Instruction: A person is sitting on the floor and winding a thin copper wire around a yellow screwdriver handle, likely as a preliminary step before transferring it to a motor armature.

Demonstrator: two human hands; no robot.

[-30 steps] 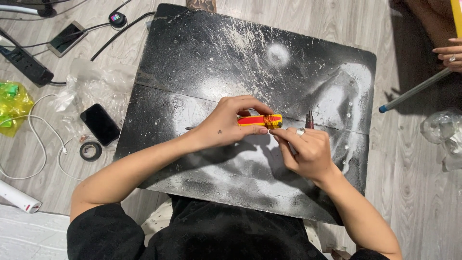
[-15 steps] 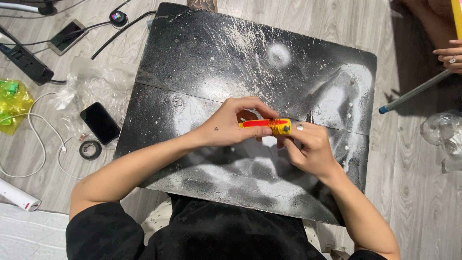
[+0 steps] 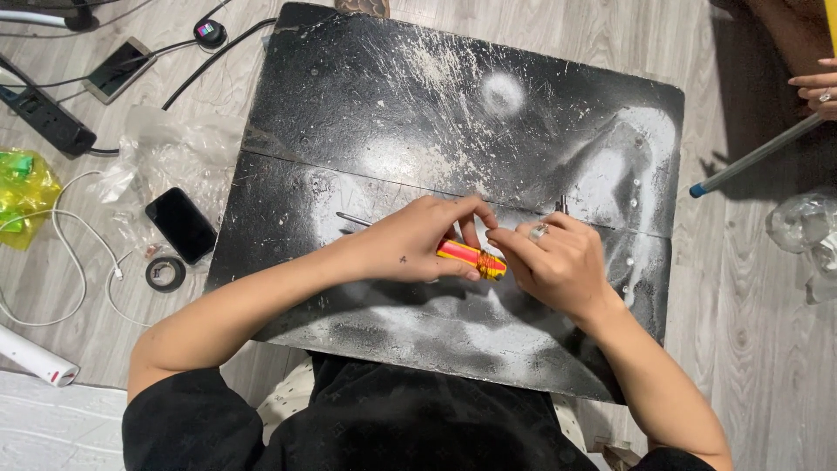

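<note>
Over the middle of a black board (image 3: 366, 96) smeared with white powder, both hands met around 1 small red-and-yellow stick (image 3: 469, 257), which lay tilted, its left end higher than its right. The left hand (image 3: 410, 244) was curled over the stick's left part, fingers and thumb closed on it. The right hand (image 3: 558, 262) was narrowly bunched at the stick's right end, fingertips pinching there; a ring showed on 1 finger. Just left of the left hand a thin grey rod (image 3: 353, 219) lay on the board. On the wooden floor to the left lay a black phone (image 3: 180, 224), a small black tape roll (image 3: 165, 273) near it, crumpled clear plastic (image 3: 166, 157) and a white cable (image 3: 61, 253). At the far right edge another person's hand (image 3: 818, 87) rested above a grey pole with a blue tip (image 3: 754, 155).
</note>
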